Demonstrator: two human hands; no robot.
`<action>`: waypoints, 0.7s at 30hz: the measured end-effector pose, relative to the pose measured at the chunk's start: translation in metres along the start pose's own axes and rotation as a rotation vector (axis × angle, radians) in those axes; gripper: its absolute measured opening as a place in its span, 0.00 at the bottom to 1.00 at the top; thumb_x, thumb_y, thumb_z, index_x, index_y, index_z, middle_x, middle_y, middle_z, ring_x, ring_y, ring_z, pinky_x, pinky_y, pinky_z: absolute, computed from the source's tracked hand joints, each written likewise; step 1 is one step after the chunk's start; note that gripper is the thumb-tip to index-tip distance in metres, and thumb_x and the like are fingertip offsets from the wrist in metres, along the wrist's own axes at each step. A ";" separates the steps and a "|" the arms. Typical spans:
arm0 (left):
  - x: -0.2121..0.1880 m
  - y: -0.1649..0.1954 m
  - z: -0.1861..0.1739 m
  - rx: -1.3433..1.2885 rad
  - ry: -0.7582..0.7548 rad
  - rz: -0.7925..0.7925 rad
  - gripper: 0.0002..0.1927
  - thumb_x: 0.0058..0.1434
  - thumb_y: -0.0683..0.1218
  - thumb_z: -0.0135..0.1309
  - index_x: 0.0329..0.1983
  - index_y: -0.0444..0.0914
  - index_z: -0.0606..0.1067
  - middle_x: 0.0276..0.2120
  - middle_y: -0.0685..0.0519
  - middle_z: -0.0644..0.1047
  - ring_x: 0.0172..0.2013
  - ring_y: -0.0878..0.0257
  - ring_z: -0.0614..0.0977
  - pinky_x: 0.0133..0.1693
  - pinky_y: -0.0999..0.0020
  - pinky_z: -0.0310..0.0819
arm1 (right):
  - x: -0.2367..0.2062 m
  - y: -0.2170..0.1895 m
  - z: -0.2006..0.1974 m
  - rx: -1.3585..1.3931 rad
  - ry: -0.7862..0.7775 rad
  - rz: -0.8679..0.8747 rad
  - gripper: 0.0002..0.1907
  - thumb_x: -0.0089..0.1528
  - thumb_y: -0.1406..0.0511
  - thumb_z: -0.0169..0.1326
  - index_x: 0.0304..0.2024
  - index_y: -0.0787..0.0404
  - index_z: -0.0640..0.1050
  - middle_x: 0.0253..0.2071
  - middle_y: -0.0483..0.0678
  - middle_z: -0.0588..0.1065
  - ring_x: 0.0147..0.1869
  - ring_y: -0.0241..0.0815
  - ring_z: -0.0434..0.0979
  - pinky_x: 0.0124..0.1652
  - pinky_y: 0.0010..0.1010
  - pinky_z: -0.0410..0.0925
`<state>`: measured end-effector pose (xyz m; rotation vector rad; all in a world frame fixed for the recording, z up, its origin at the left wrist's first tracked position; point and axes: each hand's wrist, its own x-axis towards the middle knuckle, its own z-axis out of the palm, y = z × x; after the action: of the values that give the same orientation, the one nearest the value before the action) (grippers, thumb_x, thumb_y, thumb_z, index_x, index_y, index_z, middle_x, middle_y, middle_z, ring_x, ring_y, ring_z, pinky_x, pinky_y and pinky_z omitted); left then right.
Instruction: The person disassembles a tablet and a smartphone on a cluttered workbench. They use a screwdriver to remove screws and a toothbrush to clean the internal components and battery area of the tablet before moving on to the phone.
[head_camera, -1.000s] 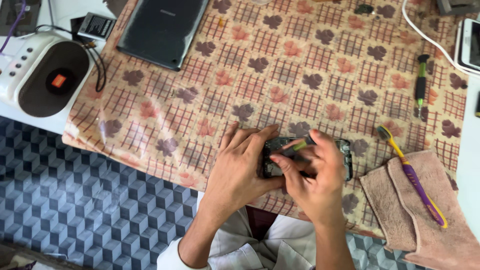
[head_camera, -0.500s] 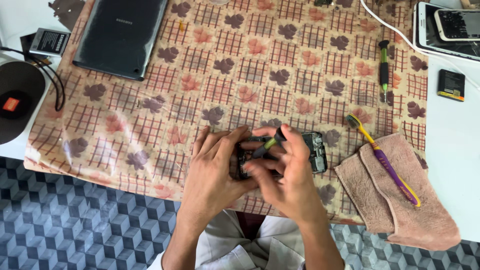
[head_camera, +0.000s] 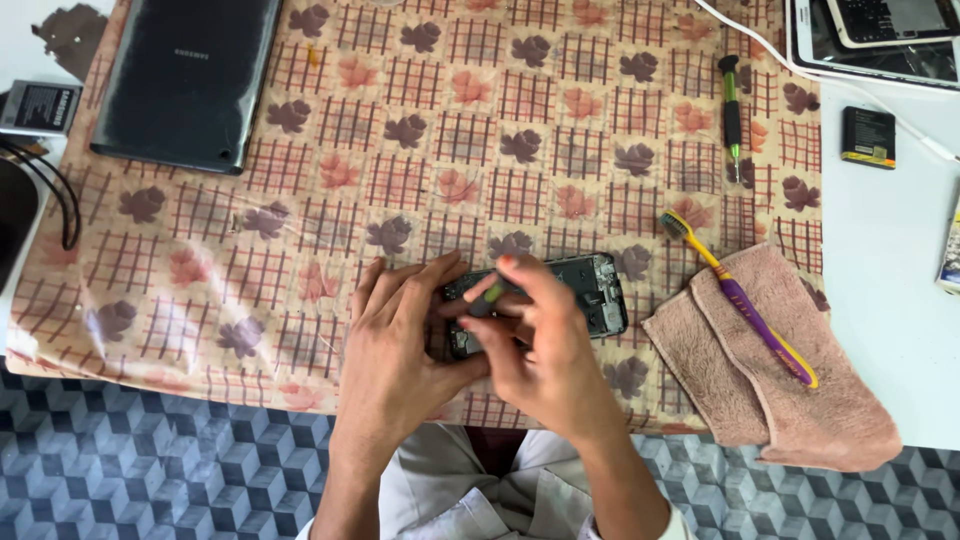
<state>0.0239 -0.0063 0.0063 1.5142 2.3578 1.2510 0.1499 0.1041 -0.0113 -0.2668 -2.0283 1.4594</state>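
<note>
Here, an opened phone (head_camera: 590, 295) lies at six o'clock on the patterned cloth (head_camera: 450, 130). The left hand (head_camera: 400, 340) presses flat, steadying it. The right hand (head_camera: 535, 350) pinches a small green-handled tool (head_camera: 486, 297) over it. A toothbrush (head_camera: 740, 300) rests at three o'clock.

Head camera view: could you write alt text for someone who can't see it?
Two hands, left hand and right hand, work on an opened phone on a leaf-patterned tablecloth; the right pinches a small green-handled tool. A toothbrush lies on a pink towel nearby.
</note>
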 end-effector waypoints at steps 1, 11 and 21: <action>0.000 0.000 0.000 0.004 -0.011 -0.012 0.45 0.38 0.53 0.73 0.61 0.36 0.71 0.51 0.49 0.79 0.55 0.51 0.79 0.67 0.44 0.56 | 0.000 0.000 0.000 0.101 -0.002 -0.051 0.36 0.70 0.78 0.53 0.73 0.57 0.51 0.57 0.57 0.73 0.54 0.42 0.84 0.47 0.29 0.80; -0.001 -0.001 -0.001 0.011 -0.015 -0.010 0.46 0.36 0.52 0.74 0.60 0.36 0.70 0.51 0.45 0.79 0.54 0.49 0.79 0.67 0.43 0.55 | 0.002 0.002 0.001 -0.002 0.022 -0.078 0.35 0.69 0.77 0.53 0.72 0.58 0.51 0.57 0.60 0.74 0.55 0.48 0.84 0.50 0.33 0.81; -0.001 0.000 -0.001 -0.004 -0.004 0.011 0.45 0.37 0.53 0.73 0.60 0.37 0.71 0.52 0.48 0.80 0.56 0.50 0.78 0.68 0.43 0.56 | 0.003 -0.004 0.000 0.003 0.019 -0.149 0.34 0.68 0.76 0.52 0.69 0.58 0.50 0.56 0.63 0.72 0.54 0.50 0.82 0.49 0.35 0.79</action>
<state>0.0238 -0.0077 0.0069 1.5287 2.3466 1.2533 0.1481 0.1041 -0.0062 -0.1248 -1.9860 1.3625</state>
